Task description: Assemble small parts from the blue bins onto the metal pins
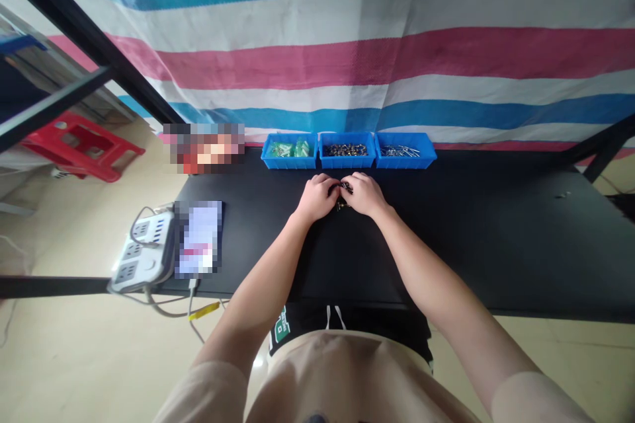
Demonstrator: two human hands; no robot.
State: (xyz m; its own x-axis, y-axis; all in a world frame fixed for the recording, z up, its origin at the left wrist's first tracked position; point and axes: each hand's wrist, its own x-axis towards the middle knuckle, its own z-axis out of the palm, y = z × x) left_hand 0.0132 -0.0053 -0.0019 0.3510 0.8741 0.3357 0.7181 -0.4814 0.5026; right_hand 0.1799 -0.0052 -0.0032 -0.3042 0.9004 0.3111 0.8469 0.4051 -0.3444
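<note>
small metal parts (346,187) held in right hand (366,194) fingertips | left hand (317,198) curled just beside, grip can't be told | brassy pieces (342,205) seen below, toward black table's (496,231) far edge | blue bins (347,162) lined along that edge

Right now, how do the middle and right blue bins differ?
The middle bin holds small brassy-and-dark pieces; the right bin holds long, thin silvery pieces. The middle bin sits between two neighbours; the right bin ends the row. Both are blue, open-topped and on the black table.
</note>
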